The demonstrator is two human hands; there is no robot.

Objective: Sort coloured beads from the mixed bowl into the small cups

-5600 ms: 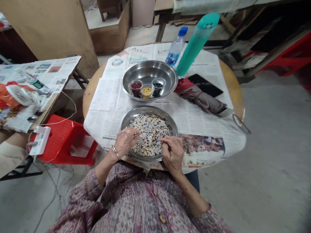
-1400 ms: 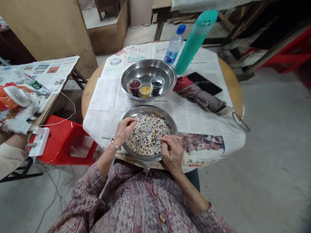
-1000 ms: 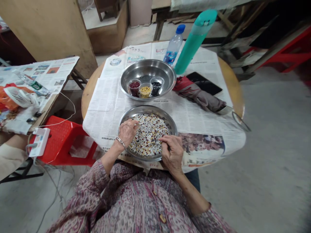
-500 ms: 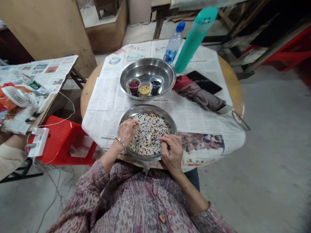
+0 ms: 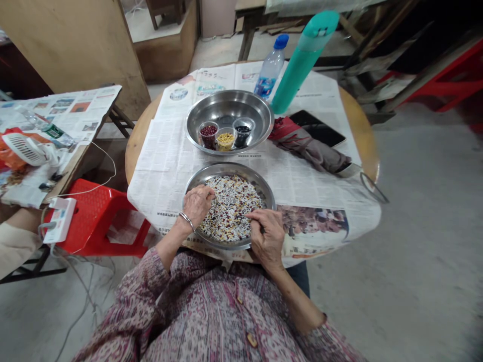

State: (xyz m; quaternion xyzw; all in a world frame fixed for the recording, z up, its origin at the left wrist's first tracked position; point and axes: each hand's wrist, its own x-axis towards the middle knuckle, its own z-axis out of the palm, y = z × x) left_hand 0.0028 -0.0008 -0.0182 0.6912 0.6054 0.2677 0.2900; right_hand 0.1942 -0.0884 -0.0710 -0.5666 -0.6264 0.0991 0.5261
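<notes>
Two bare hands work at a shallow stainless-steel bowl (image 5: 261,181) set by the near edge of a round wooden table (image 5: 364,133), which is spread with newspaper (image 5: 156,151). Over the bowl's floor lies a mix of grain-sized pieces (image 5: 234,206), white, yellow, dark red and black.

The left hand (image 5: 197,205), a silver bracelet (image 5: 186,221) at its wrist, reaches over the bowl's left rim; its fingers are bent and drawn in toward the thumb, with the tips at the left side of the mix. The right hand (image 5: 268,235) is at the bowl's right rim, mostly curled, index finger pointing in over the mix and thumb folded beneath. I cannot tell whether either hand has hold of a piece, or whether its fingertips meet the thumb.

Just beyond, toward the table's far edge, a deeper steel basin (image 5: 199,113) carries three clear plastic cups: one with dark red contents (image 5: 209,134), one with yellow (image 5: 225,140), one with black (image 5: 242,134). Behind the basin's right side stand a blue-capped plastic bottle (image 5: 267,78) and a tall teal bottle (image 5: 302,68). Toward the table's right edge, a folded red-and-grey umbrella (image 5: 311,148) lies beside a flat black device (image 5: 320,129).
</notes>
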